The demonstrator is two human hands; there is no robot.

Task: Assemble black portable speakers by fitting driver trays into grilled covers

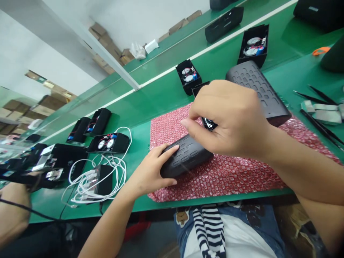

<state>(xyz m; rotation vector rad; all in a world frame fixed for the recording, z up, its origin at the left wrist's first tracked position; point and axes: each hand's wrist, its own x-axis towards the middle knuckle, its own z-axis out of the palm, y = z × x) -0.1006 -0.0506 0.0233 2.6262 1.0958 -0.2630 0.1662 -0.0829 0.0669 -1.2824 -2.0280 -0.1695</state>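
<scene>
On red bubble wrap [231,179] lies a black speaker casing [188,156] with a pattern of oblong slots. My left hand [150,170] grips its left end, fingers over the top and thumb along the near side. My right hand [228,118] is closed above the casing's right part, fingers curled into a pinch; anything inside them is hidden. Behind that hand, part of an open black housing with a round driver [209,123] shows. A second slotted casing [255,84] lies on the wrap just beyond my right hand.
Open speaker housings [188,77] with drivers and wires stand along the green bench. At left are tangled white cables [91,184] around a black box and a co-worker's arm [13,209]. Tweezers [322,129] and pale blocks [326,113] lie at right.
</scene>
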